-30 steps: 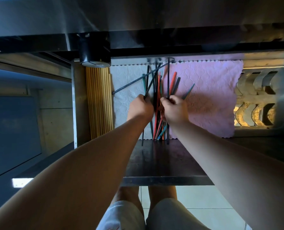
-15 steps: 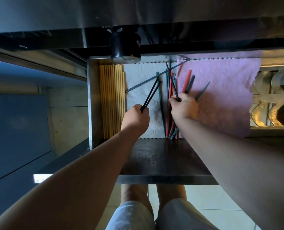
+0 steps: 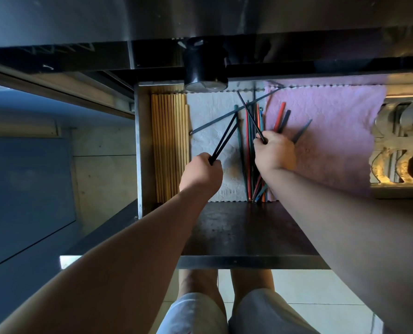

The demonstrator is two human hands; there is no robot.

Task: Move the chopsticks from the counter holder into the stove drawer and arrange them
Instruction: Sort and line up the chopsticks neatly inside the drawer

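Sorting is the step in hand: the chopsticks are already in the stove drawer and we are arranging them by kind. Our left hand is clenched round the near ends of two black chopsticks, whose tips fan away from it over the white liner cloth. Our right hand pinches one more black chopstick that angles up and toward the left hand. That hand also sits over the loose pile of red, teal and dark chopsticks, so we cannot tell whether it holds any of them as well. One long grey chopstick lies slantwise across the cloth beyond both hands. A tidy row of bamboo chopsticks sits just outside the left hand, and a pink cloth spreads outside the right.

Next, we judge, the single black stick should join the left hand's pair. The set can then be laid straight on the bare cloth between the bamboo row and the pile, tips level.

A second ago both hands were buried together in the pile. Since then the left has drawn clear toward the bamboo with its pair, and the right has singled out one black stick.
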